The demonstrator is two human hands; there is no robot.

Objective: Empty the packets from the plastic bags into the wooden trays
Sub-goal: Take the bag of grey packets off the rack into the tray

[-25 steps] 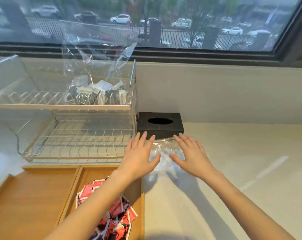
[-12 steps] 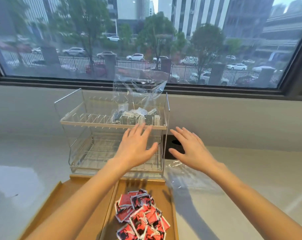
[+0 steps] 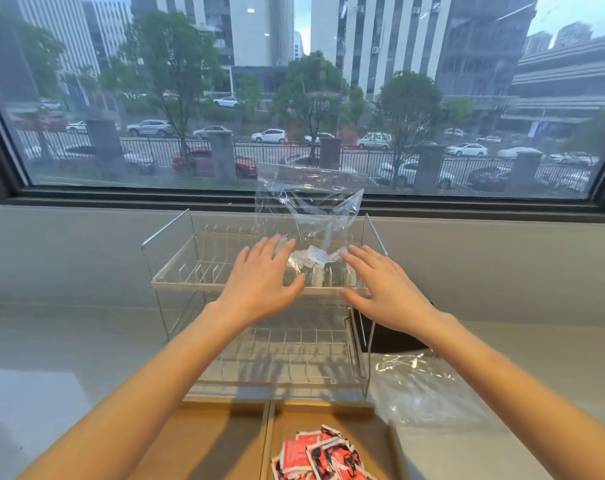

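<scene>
A clear plastic bag (image 3: 308, 202) stands on the top shelf of a wire rack (image 3: 176, 268), with grey and white packets (image 3: 316, 258) at its bottom. My left hand (image 3: 263, 282) and my right hand (image 3: 386, 289) reach toward it with fingers spread, one on each side, holding nothing. An empty, crumpled plastic bag (image 3: 422, 386) lies on the counter at the right. Below, a wooden tray (image 3: 270, 427) has two compartments; the right one holds red packets (image 3: 320, 457), the left one looks bare.
A black box (image 3: 394, 341) with a round hole sits behind the rack's right side, partly hidden by my right arm. The rack's lower shelf (image 3: 294, 355) holds nothing. A grey counter (image 3: 69, 358) spreads left and right; a large window is behind.
Both hands have risen from the empty bag on the counter up to the bag on the rack's top shelf. The view has tilted upward.
</scene>
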